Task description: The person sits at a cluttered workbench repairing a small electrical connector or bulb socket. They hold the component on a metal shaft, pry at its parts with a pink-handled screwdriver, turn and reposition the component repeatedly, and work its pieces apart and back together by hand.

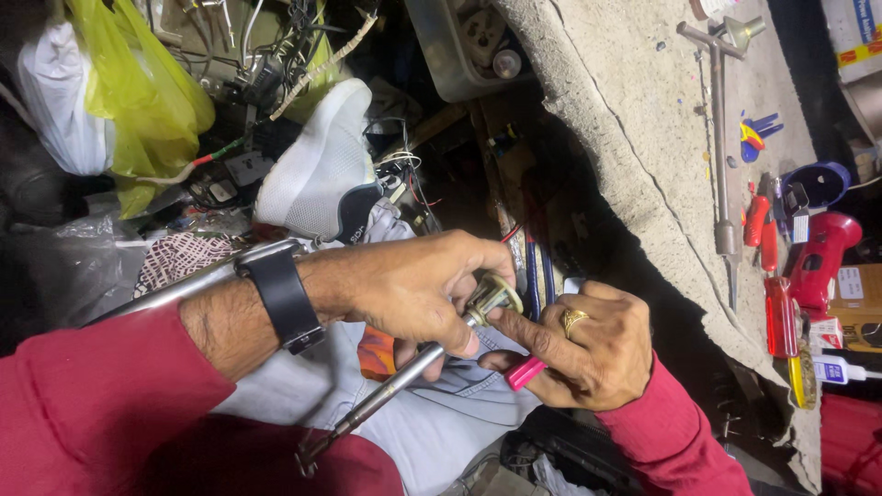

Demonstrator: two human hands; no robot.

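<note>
My left hand (pixel 413 285), with a black wristband on the wrist, grips a long metal rod tool (pixel 386 395) near its upper end. A small brass-coloured round fitting (pixel 491 296) sits at that end, pinched between the fingers of both hands. My right hand (pixel 588 344), wearing a gold ring, touches the fitting with its forefinger and holds a pink-handled tool (pixel 524 372) in its palm. Both sleeves are red. The hands work above my lap in light jeans.
A white shoe (pixel 322 165) lies beyond the hands among wires and yellow and white plastic bags (pixel 138 92). On the right a rough concrete slab (pixel 634 119) carries a long metal T-shaped tool (pixel 718 138), red-handled screwdrivers (pixel 781 312) and a red power tool (pixel 822 257).
</note>
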